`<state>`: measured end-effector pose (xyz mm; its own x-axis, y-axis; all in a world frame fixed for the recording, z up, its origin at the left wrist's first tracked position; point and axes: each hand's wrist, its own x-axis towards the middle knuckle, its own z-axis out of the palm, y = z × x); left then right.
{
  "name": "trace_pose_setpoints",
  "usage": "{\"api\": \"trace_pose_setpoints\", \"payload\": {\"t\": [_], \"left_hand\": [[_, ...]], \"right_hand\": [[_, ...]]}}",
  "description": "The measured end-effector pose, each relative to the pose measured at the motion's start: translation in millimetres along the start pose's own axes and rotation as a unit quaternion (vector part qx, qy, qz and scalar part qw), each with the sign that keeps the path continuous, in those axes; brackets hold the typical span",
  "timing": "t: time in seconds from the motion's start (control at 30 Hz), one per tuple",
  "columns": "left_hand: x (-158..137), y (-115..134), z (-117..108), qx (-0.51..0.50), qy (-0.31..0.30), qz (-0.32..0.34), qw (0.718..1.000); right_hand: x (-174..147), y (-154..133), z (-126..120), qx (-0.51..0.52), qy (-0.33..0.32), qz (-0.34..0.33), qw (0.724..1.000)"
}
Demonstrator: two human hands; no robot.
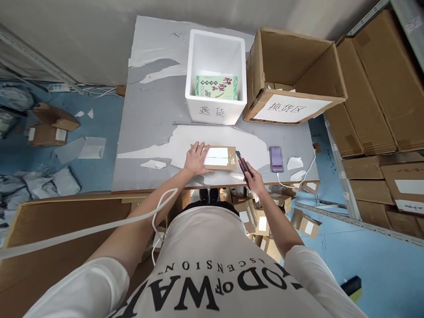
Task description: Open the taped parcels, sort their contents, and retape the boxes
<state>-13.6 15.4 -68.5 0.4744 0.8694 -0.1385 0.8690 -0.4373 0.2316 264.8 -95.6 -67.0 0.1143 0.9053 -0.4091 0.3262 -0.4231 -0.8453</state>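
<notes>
First, the workpiece is located: the small carton [221,158] lies flat on the white-patched near half of the table [149,110]. The right hand [254,180] grasps a utility knife [243,165], its tip just beside the carton's right end. The left hand [196,160] is spread over the left end, thumb at the near edge; whether it pinches the sides or merely presses down cannot be told.

For sound cutting practice, the left hand should bear down firmly and stay well clear of the blade's line. The stroke should be shallow, following the tape at the right end, and directed away from the fingers. The phone [276,159] and its cable, to the right, should remain outside the knife's path.

The blade's exposed length is too small to judge. The carton's underside and the area beneath the left hand are hidden; label print is illegible. The phone's screen is obscured.
</notes>
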Motion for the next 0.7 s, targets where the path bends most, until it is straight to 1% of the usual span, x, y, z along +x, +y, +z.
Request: {"api": "trace_pose_setpoints", "payload": {"t": [0.1,0.2,0.33,0.4,0.53,0.63,0.7], "left_hand": [[1,0,-1,0.0,-0.004,-0.001,1.0],[3,0,-1,-0.001,-0.013,-0.003,1.0],[5,-1,-2,-0.006,-0.022,-0.005,1.0],[5,-1,-1,-0.009,-0.022,-0.005,1.0],[5,-2,-1,-0.016,-0.021,-0.007,1.0],[6,-2,-2,-0.026,-0.029,-0.009,0.999],[7,-2,-2,-0.035,-0.029,-0.008,0.999]], "right_hand": [[2,-3,-7,-0.01,-0.011,-0.009,1.0],[6,-7,-22,-0.037,-0.03,-0.023,0.999],[7,-8,-41,-0.054,-0.096,-0.022,0.994],[4,-4,-47,-0.049,-0.115,-0.023,0.992],[-12,14,-45,-0.027,-0.117,-0.014,0.993],[-29,33,-35,0.007,-0.118,0.02,0.993],[-40,44,-27,0.03,-0.096,0.029,0.994]]}}
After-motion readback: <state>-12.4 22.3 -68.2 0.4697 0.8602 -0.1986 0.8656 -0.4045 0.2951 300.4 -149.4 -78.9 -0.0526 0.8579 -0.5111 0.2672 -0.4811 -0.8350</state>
